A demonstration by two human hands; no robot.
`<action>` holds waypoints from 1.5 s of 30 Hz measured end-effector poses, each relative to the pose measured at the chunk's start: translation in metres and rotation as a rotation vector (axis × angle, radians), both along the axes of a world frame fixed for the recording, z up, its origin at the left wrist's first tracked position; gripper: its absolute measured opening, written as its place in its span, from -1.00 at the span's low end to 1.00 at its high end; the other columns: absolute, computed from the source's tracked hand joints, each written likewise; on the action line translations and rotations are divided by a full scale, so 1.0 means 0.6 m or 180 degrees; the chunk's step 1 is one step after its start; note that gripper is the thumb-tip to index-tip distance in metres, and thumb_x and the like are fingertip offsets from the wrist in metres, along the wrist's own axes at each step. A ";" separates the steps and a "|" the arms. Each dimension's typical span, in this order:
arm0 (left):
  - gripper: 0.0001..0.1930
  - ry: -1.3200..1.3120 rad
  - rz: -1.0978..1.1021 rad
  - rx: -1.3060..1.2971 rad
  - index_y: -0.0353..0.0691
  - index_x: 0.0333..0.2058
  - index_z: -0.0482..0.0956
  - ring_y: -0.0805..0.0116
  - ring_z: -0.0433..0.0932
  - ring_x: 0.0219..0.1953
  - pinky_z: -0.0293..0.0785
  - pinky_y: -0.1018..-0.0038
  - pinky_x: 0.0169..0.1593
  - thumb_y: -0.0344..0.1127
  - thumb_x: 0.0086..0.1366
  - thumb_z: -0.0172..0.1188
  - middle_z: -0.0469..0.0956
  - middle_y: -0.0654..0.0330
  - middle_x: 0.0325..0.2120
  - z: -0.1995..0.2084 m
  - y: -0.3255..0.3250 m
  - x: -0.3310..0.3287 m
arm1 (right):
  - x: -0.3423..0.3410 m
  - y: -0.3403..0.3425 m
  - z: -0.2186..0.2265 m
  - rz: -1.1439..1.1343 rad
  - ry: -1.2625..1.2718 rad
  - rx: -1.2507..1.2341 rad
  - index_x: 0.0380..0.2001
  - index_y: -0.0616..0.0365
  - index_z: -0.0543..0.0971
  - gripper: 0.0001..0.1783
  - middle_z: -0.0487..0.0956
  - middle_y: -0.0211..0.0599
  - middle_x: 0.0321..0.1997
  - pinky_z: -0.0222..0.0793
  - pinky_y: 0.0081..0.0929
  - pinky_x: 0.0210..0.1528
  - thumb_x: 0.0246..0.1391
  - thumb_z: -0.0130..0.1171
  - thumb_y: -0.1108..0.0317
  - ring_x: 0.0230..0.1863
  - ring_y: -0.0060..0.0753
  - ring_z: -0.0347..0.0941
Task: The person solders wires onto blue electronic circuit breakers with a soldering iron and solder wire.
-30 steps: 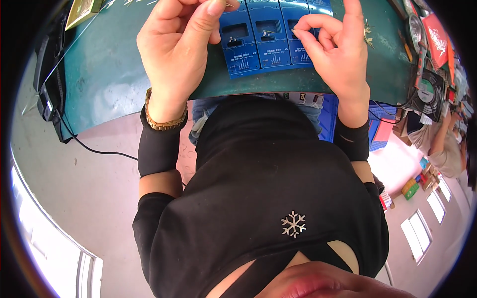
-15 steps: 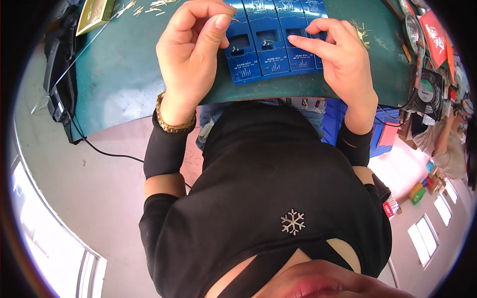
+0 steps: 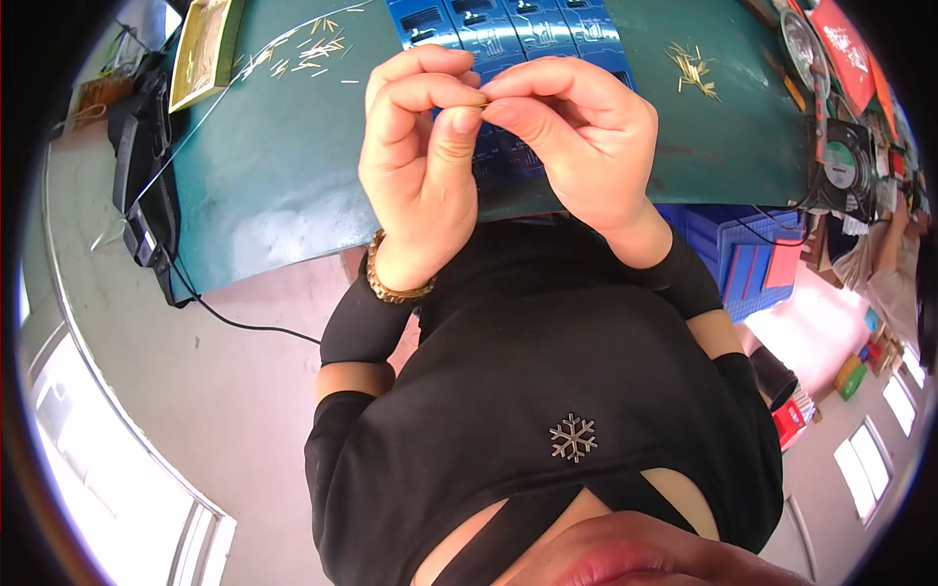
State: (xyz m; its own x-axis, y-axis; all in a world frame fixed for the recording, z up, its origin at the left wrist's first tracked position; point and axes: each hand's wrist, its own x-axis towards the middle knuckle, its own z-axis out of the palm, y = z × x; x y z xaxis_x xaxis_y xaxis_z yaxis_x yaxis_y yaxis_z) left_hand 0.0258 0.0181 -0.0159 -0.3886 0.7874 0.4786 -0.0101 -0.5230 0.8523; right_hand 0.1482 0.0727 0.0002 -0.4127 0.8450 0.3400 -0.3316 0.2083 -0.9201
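My left hand [image 3: 420,166] and my right hand [image 3: 576,137] meet above the green table [image 3: 283,166], fingertips pinched together on a thin brass pin [image 3: 479,103]. A gold bracelet circles my left wrist. Behind the hands lies a row of blue circuit boards [image 3: 508,29], partly hidden by my fingers. Loose brass pins [image 3: 303,49] are scattered at the table's far left, and another small pile of pins [image 3: 694,68] lies at the far right.
A shallow tray [image 3: 200,49] of pins sits at the table's far left corner. A black cable [image 3: 234,317] hangs off the left edge. A small fan [image 3: 845,166] and blue crates [image 3: 752,264] stand to the right.
Both hands have lifted off the blue boards and come together in front of me, pinching a pin. The view has tilted, so the boards sit farther up.
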 end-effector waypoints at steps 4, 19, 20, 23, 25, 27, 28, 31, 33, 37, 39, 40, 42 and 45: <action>-0.91 0.0217 0.0347 -0.0018 -0.27 -0.27 0.53 0.35 0.47 -0.13 0.42 0.47 -0.03 -0.49 0.27 0.25 0.50 0.12 -0.15 -0.001 0.006 0.005 | -0.004 -0.011 -0.003 0.0221 0.0328 -0.1044 -0.25 0.29 0.63 -0.88 0.62 -0.45 -0.38 0.37 -0.75 -0.39 0.17 0.28 0.46 -0.40 -0.73 0.45; -0.79 -0.0054 0.0316 -0.0091 -0.33 -0.27 0.60 0.35 0.56 -0.16 0.48 0.48 -0.05 -0.59 0.11 0.38 0.59 0.15 -0.25 0.006 0.008 0.006 | -0.015 -0.020 -0.004 0.0264 0.0773 -0.1769 -0.19 0.23 0.58 -0.83 0.50 -0.55 -0.47 0.19 -0.79 -0.53 0.24 0.21 0.36 -0.52 -0.79 0.30; -0.79 -0.0091 0.0275 -0.0128 -0.34 -0.26 0.59 0.35 0.56 -0.16 0.48 0.48 -0.04 -0.59 0.11 0.38 0.60 0.14 -0.25 0.006 0.005 0.004 | -0.013 -0.020 -0.004 0.0333 0.0779 -0.1811 -0.18 0.24 0.58 -0.83 0.49 -0.55 -0.47 0.19 -0.79 -0.53 0.24 0.22 0.36 -0.52 -0.79 0.30; -0.80 -0.0134 0.0175 -0.0223 -0.35 -0.26 0.60 0.34 0.58 -0.17 0.48 0.48 -0.05 -0.58 0.11 0.38 0.62 0.12 -0.26 0.004 0.004 -0.004 | -0.011 -0.019 -0.009 0.0415 0.0840 -0.1937 -0.19 0.23 0.58 -0.83 0.49 -0.55 -0.47 0.19 -0.79 -0.52 0.24 0.22 0.36 -0.52 -0.79 0.29; -0.83 0.0278 0.0235 -0.0346 -0.35 -0.29 0.62 0.33 0.58 -0.16 0.49 0.48 -0.07 -0.58 0.12 0.38 0.62 0.12 -0.26 0.007 0.000 -0.009 | -0.010 -0.021 -0.009 0.0460 0.0895 -0.2004 -0.19 0.23 0.57 -0.84 0.49 -0.55 -0.47 0.19 -0.79 -0.52 0.24 0.21 0.36 -0.52 -0.79 0.29; -0.84 0.0369 0.0275 -0.0345 -0.34 -0.31 0.62 0.32 0.59 -0.16 0.49 0.47 -0.07 -0.58 0.11 0.38 0.62 0.12 -0.27 0.011 -0.003 -0.008 | -0.010 -0.023 -0.007 0.0423 0.0835 -0.1935 -0.22 0.20 0.57 -0.86 0.48 -0.56 -0.48 0.18 -0.79 -0.52 0.25 0.21 0.35 -0.53 -0.79 0.28; -0.85 0.0456 0.0315 -0.0345 -0.33 -0.32 0.63 0.31 0.60 -0.17 0.49 0.47 -0.08 -0.58 0.11 0.38 0.62 0.12 -0.27 0.013 -0.004 -0.008 | -0.009 -0.024 -0.007 0.0423 0.0833 -0.1936 -0.22 0.20 0.57 -0.86 0.48 -0.56 -0.48 0.18 -0.79 -0.52 0.25 0.21 0.35 -0.53 -0.79 0.28; -0.83 0.1240 0.0455 -0.0181 -0.26 -0.32 0.64 0.30 0.61 -0.19 0.49 0.46 -0.09 -0.55 0.09 0.39 0.65 0.15 -0.31 0.015 -0.004 -0.021 | -0.003 -0.021 -0.007 0.0445 0.0732 -0.1810 -0.25 0.19 0.56 -0.88 0.49 -0.57 -0.46 0.24 -0.78 -0.48 0.26 0.19 0.36 -0.50 -0.80 0.32; -0.84 0.2338 0.0856 -0.0250 -0.19 -0.34 0.65 0.30 0.62 -0.23 0.50 0.46 -0.10 -0.52 0.08 0.40 0.66 0.19 -0.34 0.025 -0.005 -0.048 | 0.008 -0.001 -0.003 0.0007 -0.0175 -0.0485 -0.29 0.20 0.54 -0.92 0.52 -0.48 -0.46 0.32 -0.69 -0.44 0.23 0.19 0.41 -0.48 -0.69 0.39; -0.92 0.2415 0.1390 -0.0640 -0.19 -0.36 0.65 0.31 0.62 -0.28 0.50 0.48 -0.14 -0.45 0.16 0.37 0.66 0.23 -0.36 0.002 -0.017 -0.125 | 0.043 0.048 -0.005 -0.0276 -0.1958 0.1770 -0.36 0.26 0.54 -0.97 0.54 -0.29 -0.34 0.40 -0.57 -0.32 0.12 0.18 0.58 -0.38 -0.42 0.47; -0.95 0.2274 0.1547 -0.0826 -0.22 -0.36 0.64 0.36 0.61 -0.31 0.49 0.51 -0.15 -0.43 0.20 0.34 0.65 0.25 -0.38 -0.009 -0.024 -0.146 | 0.045 0.052 -0.010 -0.0255 -0.2095 0.1926 -0.36 0.24 0.54 -0.95 0.53 -0.27 -0.34 0.41 -0.54 -0.31 0.10 0.19 0.58 -0.38 -0.35 0.48; -0.94 0.2262 0.1567 -0.0891 -0.23 -0.36 0.64 0.41 0.59 -0.32 0.48 0.54 -0.16 -0.42 0.22 0.34 0.64 0.27 -0.40 -0.011 -0.028 -0.150 | 0.045 0.053 -0.011 -0.0250 -0.2198 0.2107 -0.35 0.23 0.54 -0.93 0.52 -0.26 -0.33 0.42 -0.50 -0.31 0.08 0.20 0.59 -0.38 -0.28 0.48; -0.94 0.2111 0.1530 -0.1014 -0.23 -0.36 0.64 0.42 0.59 -0.33 0.48 0.55 -0.16 -0.42 0.22 0.34 0.64 0.27 -0.41 -0.021 -0.032 -0.152 | 0.050 0.057 0.017 -0.0132 -0.2396 0.2552 -0.14 0.32 0.50 -0.77 0.58 -0.25 -0.35 0.43 -0.55 -0.36 0.10 0.16 0.59 -0.42 -0.36 0.50; -0.94 0.2082 0.1478 -0.1068 -0.23 -0.36 0.65 0.43 0.58 -0.35 0.48 0.56 -0.18 -0.42 0.21 0.34 0.63 0.28 -0.43 -0.018 -0.033 -0.146 | 0.050 0.052 -0.001 0.0009 -0.2497 0.2596 -0.15 0.32 0.50 -0.77 0.57 -0.25 -0.34 0.44 -0.53 -0.35 0.09 0.16 0.59 -0.41 -0.34 0.51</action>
State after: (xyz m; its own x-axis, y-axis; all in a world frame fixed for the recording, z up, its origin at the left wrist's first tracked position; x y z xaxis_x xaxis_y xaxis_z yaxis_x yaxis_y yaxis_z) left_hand -0.0618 -0.0016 -0.0267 -0.4336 0.7568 0.4892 0.6877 -0.0729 0.7223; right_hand 0.1782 0.1041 -0.0004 -0.7562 0.4882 0.4356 0.2760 0.8417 -0.4641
